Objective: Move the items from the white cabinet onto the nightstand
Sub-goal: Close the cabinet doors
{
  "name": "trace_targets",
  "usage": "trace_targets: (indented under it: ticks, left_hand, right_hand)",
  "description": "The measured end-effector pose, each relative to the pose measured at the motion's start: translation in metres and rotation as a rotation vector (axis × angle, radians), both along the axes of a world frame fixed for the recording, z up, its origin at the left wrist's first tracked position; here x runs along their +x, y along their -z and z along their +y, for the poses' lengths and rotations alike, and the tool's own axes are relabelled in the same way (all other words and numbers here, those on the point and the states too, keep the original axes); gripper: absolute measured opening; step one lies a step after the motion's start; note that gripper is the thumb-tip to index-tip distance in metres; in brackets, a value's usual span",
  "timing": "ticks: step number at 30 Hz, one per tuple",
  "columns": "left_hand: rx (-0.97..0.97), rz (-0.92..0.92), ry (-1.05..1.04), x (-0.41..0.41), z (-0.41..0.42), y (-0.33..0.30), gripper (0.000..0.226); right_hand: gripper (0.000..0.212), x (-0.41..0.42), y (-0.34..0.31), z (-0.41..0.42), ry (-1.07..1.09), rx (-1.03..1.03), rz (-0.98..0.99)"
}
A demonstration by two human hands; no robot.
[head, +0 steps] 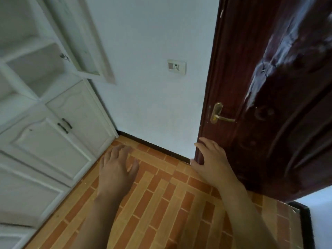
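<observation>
Below, bare hands [116, 168] [212, 162] empty, panelled white cabinet [53, 141]

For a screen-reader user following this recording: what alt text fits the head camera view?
Two bare, empty hands reach forward over an orange brick-pattern tiled floor: the left hand in mid-air, the right hand at the edge of a dark red wooden door with a brass handle. A white cabinet with an open upper glass door stands at left.

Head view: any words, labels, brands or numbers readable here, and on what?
None readable.
Wall switch plate: small dark marks, too blurred to read.
Cabinet, its open door, the wooden door and its brass handle: no text visible.
</observation>
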State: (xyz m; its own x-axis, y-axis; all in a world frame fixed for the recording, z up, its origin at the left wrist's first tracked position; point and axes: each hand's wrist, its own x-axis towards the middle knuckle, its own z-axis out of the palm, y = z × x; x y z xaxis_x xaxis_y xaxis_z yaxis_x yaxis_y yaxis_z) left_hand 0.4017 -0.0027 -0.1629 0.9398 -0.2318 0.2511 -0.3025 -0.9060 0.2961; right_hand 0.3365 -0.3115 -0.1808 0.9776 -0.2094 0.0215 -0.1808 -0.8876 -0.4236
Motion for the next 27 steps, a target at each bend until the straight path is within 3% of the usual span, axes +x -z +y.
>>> trace_targets:
  ticks: [5,17,27]
  left_hand:
    - [-0.022,-0.017,-0.136,0.041,0.034,0.000,0.045]
    - [-0.167,-0.147,-0.156,0.197,0.173,-0.031,0.053]
    - [-0.117,-0.208,-0.233,0.295,0.305,-0.066,0.051]
  right_hand:
    - [0.058,0.068,-0.007,0.024,-0.095,0.021,-0.048]
    - [0.057,0.243,-0.049,0.153,-0.195,-0.036,-0.129]
    - [0.056,0.377,-0.102,0.274,-0.304,-0.084,-0.268]
